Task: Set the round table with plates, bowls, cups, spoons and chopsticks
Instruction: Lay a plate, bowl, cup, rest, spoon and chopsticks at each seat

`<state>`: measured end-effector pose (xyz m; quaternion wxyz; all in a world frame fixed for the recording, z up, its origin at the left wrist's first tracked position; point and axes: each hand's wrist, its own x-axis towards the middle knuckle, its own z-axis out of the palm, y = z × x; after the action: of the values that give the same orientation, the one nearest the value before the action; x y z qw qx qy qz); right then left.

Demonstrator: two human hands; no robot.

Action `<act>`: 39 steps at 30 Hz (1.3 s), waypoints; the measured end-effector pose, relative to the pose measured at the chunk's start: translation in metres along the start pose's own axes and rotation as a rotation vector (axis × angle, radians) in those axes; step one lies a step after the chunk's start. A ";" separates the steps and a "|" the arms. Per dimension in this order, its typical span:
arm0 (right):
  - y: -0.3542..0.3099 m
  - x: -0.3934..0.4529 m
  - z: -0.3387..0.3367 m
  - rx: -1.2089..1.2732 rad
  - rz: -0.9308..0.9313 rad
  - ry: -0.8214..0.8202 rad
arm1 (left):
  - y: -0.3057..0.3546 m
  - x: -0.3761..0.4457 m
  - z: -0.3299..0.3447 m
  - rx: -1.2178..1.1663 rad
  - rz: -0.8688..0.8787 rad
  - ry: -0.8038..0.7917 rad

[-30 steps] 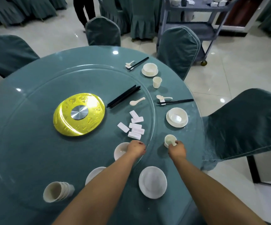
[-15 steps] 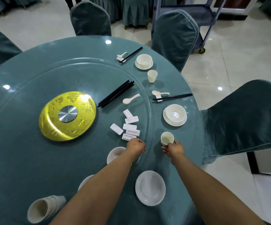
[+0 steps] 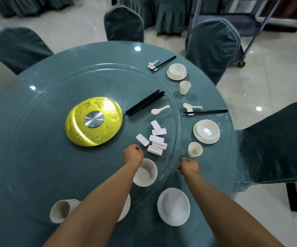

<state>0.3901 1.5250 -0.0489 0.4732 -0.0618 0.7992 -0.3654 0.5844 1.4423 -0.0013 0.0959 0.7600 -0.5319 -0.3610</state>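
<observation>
Both hands are hovering with curled, empty grips: left hand [image 3: 133,154] over the bowl [image 3: 146,173], right hand [image 3: 188,165] beside the cup [image 3: 194,149].

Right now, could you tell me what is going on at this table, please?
A person is setting the round table. Two places on the far right side have plate, bowl, cup, spoon and chopsticks. The left hand hovers above a loose bowl; the right hand is near a cup. Neither holds anything. A bare plate waits nearest.

White cup [image 3: 194,149] is standing upright beside bowl on plate [image 3: 206,131]; empty plate [image 3: 173,206] is lying near the table edge, loose bowl [image 3: 146,172], black chopsticks [image 3: 145,103] and spoon [image 3: 159,109] being kept on the glass turntable [image 3: 58,90].
</observation>
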 end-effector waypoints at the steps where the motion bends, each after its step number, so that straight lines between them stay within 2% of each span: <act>1: 0.003 -0.007 0.006 -0.032 -0.008 -0.014 | -0.009 -0.002 -0.006 0.024 -0.005 0.009; 3: 0.008 -0.024 0.019 -0.101 -0.039 -0.094 | -0.026 -0.006 -0.012 0.079 0.001 -0.018; 6: 0.018 -0.046 0.037 -0.341 -0.171 -0.211 | -0.050 -0.015 -0.013 0.126 0.005 -0.074; 11: 0.024 -0.071 0.049 -0.575 -0.302 -0.248 | -0.073 -0.030 -0.007 0.111 0.016 -0.137; 16: 0.023 -0.079 0.051 -0.661 -0.342 -0.245 | -0.081 -0.037 -0.008 0.079 0.083 -0.085; 28: 0.021 -0.088 0.060 -0.679 -0.283 -0.180 | -0.080 -0.041 -0.019 -0.078 0.017 -0.108; 39: 0.014 -0.098 0.059 -0.659 -0.277 -0.125 | -0.069 -0.049 -0.031 -0.111 -0.045 -0.130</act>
<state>0.4937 1.5477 -0.0047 0.4217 -0.3409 0.8278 -0.1441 0.6470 1.5063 0.0065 0.0951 0.7401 -0.4990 -0.4406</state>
